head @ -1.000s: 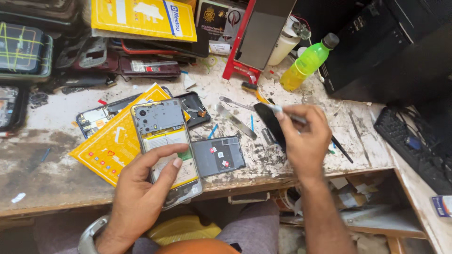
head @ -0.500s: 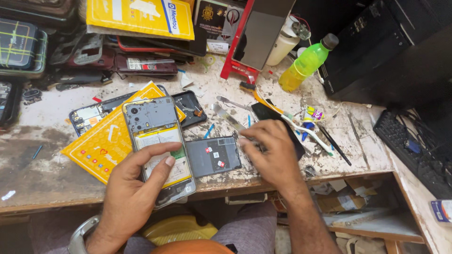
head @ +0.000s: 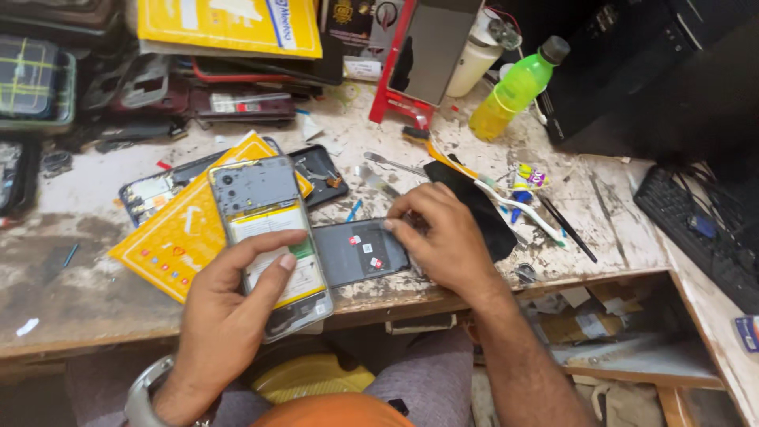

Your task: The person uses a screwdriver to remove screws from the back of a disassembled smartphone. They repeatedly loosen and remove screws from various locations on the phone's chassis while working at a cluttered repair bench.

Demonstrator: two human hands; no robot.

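A worn, paint-scuffed wooden workbench [head: 95,292] stands under bright, even light.
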